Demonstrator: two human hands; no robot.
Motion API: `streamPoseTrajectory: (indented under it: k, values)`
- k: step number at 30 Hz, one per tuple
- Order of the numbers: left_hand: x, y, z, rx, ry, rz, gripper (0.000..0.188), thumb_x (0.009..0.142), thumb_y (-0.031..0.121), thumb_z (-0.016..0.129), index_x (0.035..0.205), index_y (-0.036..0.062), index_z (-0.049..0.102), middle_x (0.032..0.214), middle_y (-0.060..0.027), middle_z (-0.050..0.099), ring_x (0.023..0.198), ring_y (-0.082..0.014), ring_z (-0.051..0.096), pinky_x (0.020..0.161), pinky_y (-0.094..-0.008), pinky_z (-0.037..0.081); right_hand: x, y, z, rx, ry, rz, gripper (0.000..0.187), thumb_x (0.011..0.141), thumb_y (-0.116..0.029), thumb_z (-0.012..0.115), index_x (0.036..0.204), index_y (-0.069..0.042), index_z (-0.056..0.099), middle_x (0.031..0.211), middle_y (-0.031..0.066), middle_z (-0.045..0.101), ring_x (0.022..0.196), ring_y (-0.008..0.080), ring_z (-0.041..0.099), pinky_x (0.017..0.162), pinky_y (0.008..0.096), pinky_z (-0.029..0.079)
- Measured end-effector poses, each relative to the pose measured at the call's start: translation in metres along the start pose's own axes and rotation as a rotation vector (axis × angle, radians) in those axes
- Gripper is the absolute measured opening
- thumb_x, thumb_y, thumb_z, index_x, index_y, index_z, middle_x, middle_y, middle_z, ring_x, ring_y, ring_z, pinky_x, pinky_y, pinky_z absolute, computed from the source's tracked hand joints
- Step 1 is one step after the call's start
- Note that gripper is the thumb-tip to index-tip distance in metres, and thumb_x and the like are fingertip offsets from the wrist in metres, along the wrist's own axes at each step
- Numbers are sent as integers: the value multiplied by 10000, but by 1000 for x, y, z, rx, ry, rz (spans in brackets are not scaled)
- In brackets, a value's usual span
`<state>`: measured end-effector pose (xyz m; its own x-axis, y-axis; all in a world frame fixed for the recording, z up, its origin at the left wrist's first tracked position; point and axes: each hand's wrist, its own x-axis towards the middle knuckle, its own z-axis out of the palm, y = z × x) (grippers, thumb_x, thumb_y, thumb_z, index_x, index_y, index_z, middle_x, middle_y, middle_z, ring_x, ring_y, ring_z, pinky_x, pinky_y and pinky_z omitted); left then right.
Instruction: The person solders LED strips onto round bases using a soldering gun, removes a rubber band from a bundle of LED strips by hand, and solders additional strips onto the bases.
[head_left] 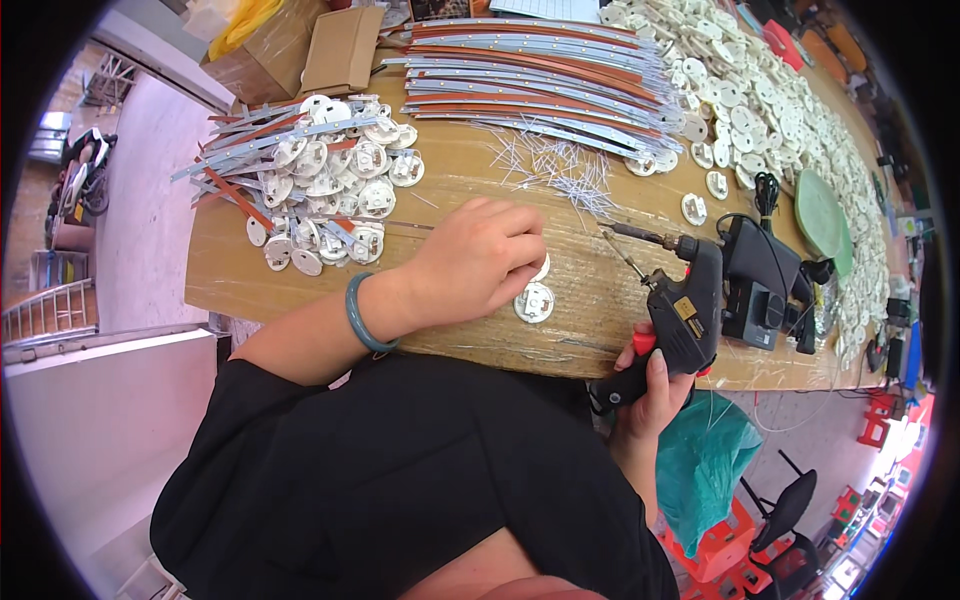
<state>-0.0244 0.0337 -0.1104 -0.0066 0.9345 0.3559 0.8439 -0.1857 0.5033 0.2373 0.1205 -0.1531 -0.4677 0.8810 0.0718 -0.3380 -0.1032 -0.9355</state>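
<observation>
My left hand (487, 255), a bangle on its wrist, is closed with fingers curled down near the table's front edge. What its fingertips hold is hidden beneath them. A round white plastic cap (534, 302) lies just beside those fingers, and part of another shows behind it. In my right hand (655, 385) is a black soldering gun (690, 315) with a red trigger, gripped by the handle. Its tip (625, 230) points left, above the tabletop, apart from the cap. A thin metal tube (627, 257) angles toward the tip from the gun's body.
Left lies a heap of white caps with strips (330, 180). Long white and orange LED strips (530, 85) are stacked at the back, with thin white wires (560, 165) before them. Many loose caps (750, 110) cover the right. A black power adapter (755, 280) stands beside the gun.
</observation>
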Motion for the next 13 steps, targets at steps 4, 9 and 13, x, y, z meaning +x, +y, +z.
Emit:
streamPoseTrajectory:
  k: [4, 9, 13]
  values:
    - [0, 2, 2, 38, -32, -56, 63, 818, 93, 679, 840, 89, 621, 922, -46, 597, 845, -254, 590, 720, -375, 429, 0, 0, 0, -14, -11, 12, 381, 909, -77, 561, 1249, 70, 473, 1098, 239, 619, 711, 217, 603, 630, 319, 511]
    - [-3, 1, 5, 19, -61, -93, 56, 842, 113, 674, 876, 90, 635, 933, -51, 606, 850, -263, 606, 720, -380, 452, 0, -2, 1, -15, -7, 11, 389, 907, -81, 566, 1253, 71, 472, 1098, 240, 618, 710, 215, 602, 635, 320, 511]
    - [-4, 0, 2, -107, -155, -248, 101, 853, 137, 682, 945, 95, 671, 990, -52, 635, 921, -264, 631, 823, -376, 495, 0, -2, 1, -14, 2, 27, 407, 906, -88, 574, 1265, 70, 465, 1102, 239, 619, 713, 215, 602, 640, 325, 516]
